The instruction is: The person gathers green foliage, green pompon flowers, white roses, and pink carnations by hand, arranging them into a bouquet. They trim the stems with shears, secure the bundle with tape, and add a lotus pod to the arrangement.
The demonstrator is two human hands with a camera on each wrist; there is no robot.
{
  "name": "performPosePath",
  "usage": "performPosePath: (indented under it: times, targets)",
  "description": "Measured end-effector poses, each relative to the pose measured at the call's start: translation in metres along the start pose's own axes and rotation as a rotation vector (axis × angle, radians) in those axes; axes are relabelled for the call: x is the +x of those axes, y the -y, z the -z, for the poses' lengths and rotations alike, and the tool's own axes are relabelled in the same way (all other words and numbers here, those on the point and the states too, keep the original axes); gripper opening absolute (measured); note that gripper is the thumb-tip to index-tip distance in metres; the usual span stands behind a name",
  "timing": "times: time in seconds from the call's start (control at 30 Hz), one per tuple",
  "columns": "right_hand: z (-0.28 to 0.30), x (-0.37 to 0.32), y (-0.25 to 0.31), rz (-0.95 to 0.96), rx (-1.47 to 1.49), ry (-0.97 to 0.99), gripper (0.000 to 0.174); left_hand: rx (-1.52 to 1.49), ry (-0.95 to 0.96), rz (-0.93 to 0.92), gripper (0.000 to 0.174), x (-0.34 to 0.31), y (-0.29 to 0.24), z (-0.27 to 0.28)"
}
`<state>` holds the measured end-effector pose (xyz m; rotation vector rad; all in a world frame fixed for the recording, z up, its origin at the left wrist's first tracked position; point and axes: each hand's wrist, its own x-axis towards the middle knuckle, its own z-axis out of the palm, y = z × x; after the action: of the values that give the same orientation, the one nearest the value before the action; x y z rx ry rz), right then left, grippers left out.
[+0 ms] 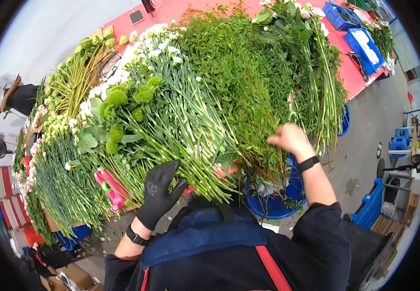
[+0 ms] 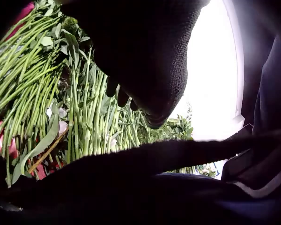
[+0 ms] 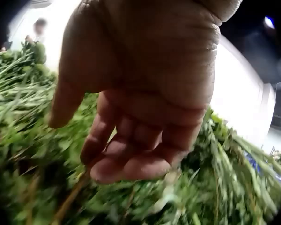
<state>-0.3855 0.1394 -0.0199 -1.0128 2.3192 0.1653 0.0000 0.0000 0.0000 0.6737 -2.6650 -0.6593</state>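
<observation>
My left hand (image 1: 159, 191) wears a black glove and lies over the cut ends of the green stems (image 1: 205, 169), thumb spread from the fingers. In the left wrist view the gloved hand (image 2: 145, 61) is dark against a row of stems (image 2: 86, 122). My bare right hand (image 1: 291, 138) is above the leafy green branches (image 1: 229, 63), near their brown lower stems. Seen from the right wrist, its fingers (image 3: 131, 159) bend loosely and the thumb stands apart, with nothing between them. A brown stem (image 3: 70, 201) runs just below the fingertips.
White carnations (image 1: 164, 46), green pompom blooms (image 1: 117, 97) and lotus pods (image 1: 88, 43) cover the red table (image 1: 348, 72). A pink tool (image 1: 110, 186) lies among stems at left. Beneath the right arm stands a blue tub (image 1: 263, 208). Blue baskets (image 1: 365, 46) sit at the far right corner.
</observation>
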Motion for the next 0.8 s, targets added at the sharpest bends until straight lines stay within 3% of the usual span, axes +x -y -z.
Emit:
performPosePath:
  times: [0.03, 0.1, 0.13, 0.23, 0.27, 0.3, 0.37, 0.4, 0.5, 0.57, 0.63, 0.8]
  targets:
    - [-0.022, -0.009, -0.001, 0.002, -0.046, 0.093, 0.038, -0.027, 0.013, 0.017, 0.058, -0.001, -0.003, 0.000]
    - [-0.062, -0.013, -0.024, 0.118, -0.062, -0.309, 0.032, -0.092, -0.034, -0.014, 0.054, 0.000, 0.010, -0.015]
    - [-0.074, -0.014, -0.031, 0.193, 0.052, -0.396, 0.030, -0.096, -0.029, -0.027, 0.054, -0.002, 0.013, -0.012]
    - [-0.087, -0.019, -0.028, -0.053, 0.699, -0.314, 0.030, -0.143, 0.001, -0.035, 0.053, -0.015, 0.014, -0.002]
    - [-0.089, -0.013, -0.029, -0.062, 0.764, -0.424, 0.028, -0.165, -0.003, -0.040, 0.053, -0.015, 0.014, -0.003]
    - [-0.083, -0.014, -0.019, -0.019, 0.555, -0.651, 0.028, -0.187, -0.008, -0.069, 0.053, -0.017, 0.014, -0.006]
    - [-0.090, 0.012, -0.023, -0.104, 0.377, -0.476, 0.027, -0.221, -0.023, -0.124, 0.052, -0.021, 0.013, -0.011]
    - [-0.101, 0.025, -0.030, -0.074, 0.430, -0.451, 0.026, -0.231, -0.012, -0.132, 0.051, -0.019, 0.006, -0.005]
    - [-0.088, 0.022, -0.038, -0.064, 0.357, -0.723, 0.019, -0.240, 0.020, -0.151, 0.052, -0.025, 0.006, 0.001]
    - [-0.065, -0.006, -0.037, -0.026, 0.170, -1.023, 0.012, -0.220, 0.004, -0.152, 0.050, -0.029, 0.011, 0.005]
    - [-0.057, -0.024, -0.046, -0.049, 0.241, -1.167, 0.013, -0.244, -0.009, -0.146, 0.047, -0.031, 0.015, 0.009]
    - [-0.054, -0.104, -0.036, -0.134, 0.260, -1.366, 0.016, -0.295, -0.055, -0.115, 0.044, -0.037, 0.016, 0.017]
